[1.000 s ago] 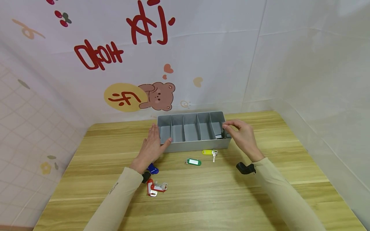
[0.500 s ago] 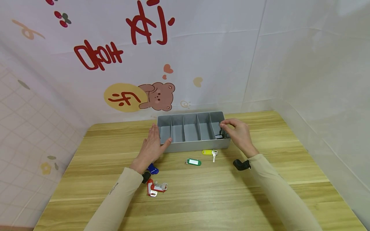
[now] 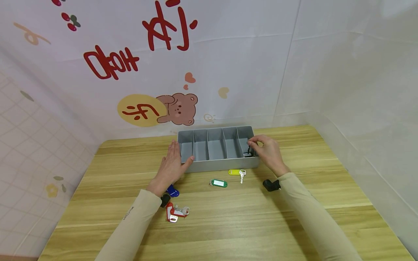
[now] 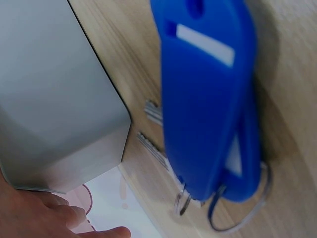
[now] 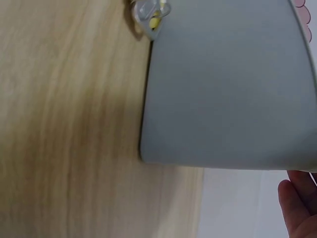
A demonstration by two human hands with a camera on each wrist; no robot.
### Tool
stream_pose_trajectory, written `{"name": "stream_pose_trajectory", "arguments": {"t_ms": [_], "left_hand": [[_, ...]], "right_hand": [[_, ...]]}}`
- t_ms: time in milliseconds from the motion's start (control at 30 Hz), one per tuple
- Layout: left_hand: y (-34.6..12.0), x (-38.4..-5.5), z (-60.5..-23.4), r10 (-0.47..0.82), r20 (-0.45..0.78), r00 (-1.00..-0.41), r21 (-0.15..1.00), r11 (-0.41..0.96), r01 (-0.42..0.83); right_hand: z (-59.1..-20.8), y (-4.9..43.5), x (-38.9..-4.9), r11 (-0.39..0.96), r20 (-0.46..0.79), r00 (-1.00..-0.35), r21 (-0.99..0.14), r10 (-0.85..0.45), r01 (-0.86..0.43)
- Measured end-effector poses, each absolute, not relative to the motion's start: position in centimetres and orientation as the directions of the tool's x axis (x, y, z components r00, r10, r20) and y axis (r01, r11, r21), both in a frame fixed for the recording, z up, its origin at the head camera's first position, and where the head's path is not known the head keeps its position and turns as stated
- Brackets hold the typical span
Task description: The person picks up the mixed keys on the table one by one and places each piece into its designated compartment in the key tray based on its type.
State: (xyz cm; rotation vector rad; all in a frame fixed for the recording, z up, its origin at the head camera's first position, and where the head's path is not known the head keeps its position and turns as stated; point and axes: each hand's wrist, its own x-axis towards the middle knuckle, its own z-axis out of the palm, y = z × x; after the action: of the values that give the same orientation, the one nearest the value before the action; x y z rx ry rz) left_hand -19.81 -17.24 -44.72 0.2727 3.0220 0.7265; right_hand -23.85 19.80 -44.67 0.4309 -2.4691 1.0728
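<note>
- Slim black item (image 3: pixel 249 148), prob. plastic, hangs near-upright at the right-end compartment (image 3: pixel 245 135) of a long grey five-compartment tray (image 3: pixel 218 165); can't tell if its lower end touches what's below.
- Right hand (image 3: pixel 269 152): thumb & index closed in a pinch on the item's top, over the tray's R end; nothing else seen in its grip.
- Flat black tag w/ white label (image 3: pixel 249 156) lies in same comp., toward the front wall, partly hidden.
- Left hand (image 3: pixel 171 162): fingers straight & together along tray's L end, thumb spread onto the front edge; steadying touch only, no grip on anything.
- Yellow plastic key tag (image 3: pixel 234 172) w/ silver key (image 3: pixel 242 175) lies just in front of tray, toward R.
- Green oval key tag w/ white label (image 3: pixel 218 183) sits a bit farther out, L of the yellow one.
- Two blue plastic key tags (image 4: pixel 203 109), overlapping, w/ silver keys & rings, by the L wrist, partly under it from head view.
- Two red key tags w/ white labels (image 3: pixel 179 213) & silver keys overlap nearest the person, beside L forearm.
- All on a light wood-grain table (image 3: pixel 235 228); white backdrop (image 3: pixel 245 72) behind, w/ red characters & brown cartoon bear (image 3: pixel 181 108).
</note>
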Motion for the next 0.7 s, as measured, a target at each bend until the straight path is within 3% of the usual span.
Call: {"name": "stream_pose_trajectory", "arguments": {"t_ms": [400,700], "left_hand": [[-17.2,-19.8,-44.7,0.177,0.006,-0.984,0.446,0.880,0.161],[-17.3,-19.8,-44.8,0.180,0.008,-0.984,0.442,0.882,0.165]], "right_hand": [[-45.3,19.8,-24.2,0.702,0.500,-0.850,-0.545,-0.166,-0.458],[-45.5,20.5,-23.1,0.662,0.430,-0.889,-0.623,-0.154,-0.416]]}}
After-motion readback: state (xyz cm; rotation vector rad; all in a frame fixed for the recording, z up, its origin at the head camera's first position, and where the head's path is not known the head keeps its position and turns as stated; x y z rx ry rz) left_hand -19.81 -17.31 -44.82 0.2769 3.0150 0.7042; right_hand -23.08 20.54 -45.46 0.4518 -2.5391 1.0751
